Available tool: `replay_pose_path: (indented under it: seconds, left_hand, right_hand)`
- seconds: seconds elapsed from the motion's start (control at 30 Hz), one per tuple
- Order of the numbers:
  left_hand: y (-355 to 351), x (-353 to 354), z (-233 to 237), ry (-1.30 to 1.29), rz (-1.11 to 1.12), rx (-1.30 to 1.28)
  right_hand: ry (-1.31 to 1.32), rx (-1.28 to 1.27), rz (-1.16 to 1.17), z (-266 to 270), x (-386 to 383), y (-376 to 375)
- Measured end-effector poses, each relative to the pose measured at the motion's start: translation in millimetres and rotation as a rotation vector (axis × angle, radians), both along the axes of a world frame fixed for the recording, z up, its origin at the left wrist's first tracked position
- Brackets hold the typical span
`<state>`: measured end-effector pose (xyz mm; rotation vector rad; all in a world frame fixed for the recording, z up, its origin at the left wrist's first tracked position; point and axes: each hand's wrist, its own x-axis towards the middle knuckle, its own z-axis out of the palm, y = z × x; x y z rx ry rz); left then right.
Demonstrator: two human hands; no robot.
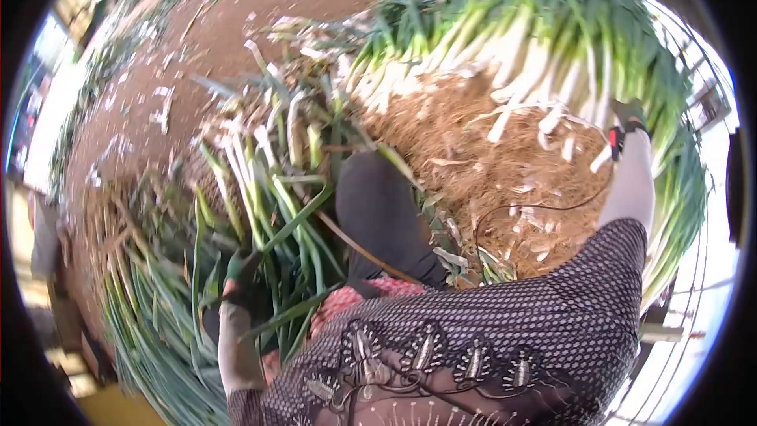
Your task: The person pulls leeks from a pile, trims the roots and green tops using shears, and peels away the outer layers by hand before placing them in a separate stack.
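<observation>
My left hand (pixel 243 268), in a dark green glove, is among the leaves of untrimmed leeks (pixel 244 181) at the left; its fingers are closed around green stalks. My right hand (pixel 628 113), gloved too, reaches to the inner edge of a fan of cleaned leeks (pixel 568 55) at the upper right. A small red and black object (pixel 615 142) shows at that wrist. What the right fingers do is too small to tell. The cleaned leeks have white stems pointing inward and green leaves outward.
Brown root trimmings (pixel 473 150) lie between my knee (pixel 374 189) and the cleaned leeks. A thin dark cord (pixel 544 207) crosses them. More leeks with long leaves (pixel 150 323) spread at the lower left. Scraps litter the brown ground (pixel 150 110).
</observation>
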<state>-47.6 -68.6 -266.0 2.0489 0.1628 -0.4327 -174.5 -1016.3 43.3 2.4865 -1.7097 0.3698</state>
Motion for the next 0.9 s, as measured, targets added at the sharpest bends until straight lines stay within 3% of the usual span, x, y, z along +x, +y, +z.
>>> replay_pose_path:
  seconds: [0.03,0.07,0.1,0.13,0.17,0.23,0.3,0.33,0.37,0.47,0.53,0.6,0.67,0.73,0.8,0.9]
  left_hand:
    - [-5,4,1,0.046,-0.032,-0.054]
    - [-3,10,-16,0.131,0.027,0.049]
    - [-2,16,-41,0.007,0.032,0.193]
    - [-8,17,-36,-0.005,0.1,0.304]
    - [-21,19,-26,-0.018,0.16,0.414]
    - [-36,23,-9,-0.144,0.248,0.525]
    - [-34,37,-19,-0.124,0.265,0.613]
    - [-35,37,-15,-0.203,0.264,0.533]
    - [-33,42,-22,-0.181,0.228,0.514]
    - [-36,45,-22,-0.037,-0.026,0.581]
    - [-30,42,-26,0.054,-0.128,0.597]
    - [-24,32,-15,0.066,-0.134,0.55]
    - [-13,34,-12,0.066,0.046,0.506]
    - [2,34,-22,-0.022,0.201,0.416]
    - [11,44,-31,-0.005,0.245,0.38]
    - [9,64,-46,0.078,0.232,0.391]
  right_hand:
    - [0.099,-0.097,-0.06,-6,10,-14]
    - [0.223,-0.042,-0.102,-4,29,-26]
    - [0.126,-0.068,-0.13,12,42,26]
    - [0.085,-0.162,-0.072,7,61,29]
    - [0.065,-0.189,0.071,13,81,58]
    - [-0.131,-0.314,0.605,-27,132,31]
    - [-0.223,0.277,0.95,-27,179,174]
    - [-0.275,0.38,1.168,-48,202,224]
    - [-0.375,0.679,1.3,-56,206,308]
    - [-0.014,1.18,1.333,-80,208,509]
    - [0.125,1.272,1.659,-134,213,591]
    - [0.184,1.462,1.67,-194,208,660]
    - [0.366,1.15,1.558,-270,214,707]
    - [0.468,1.144,1.259,-283,220,733]
    - [0.558,0.971,1.055,-352,236,751]
    - [0.367,1.058,0.839,-374,243,746]
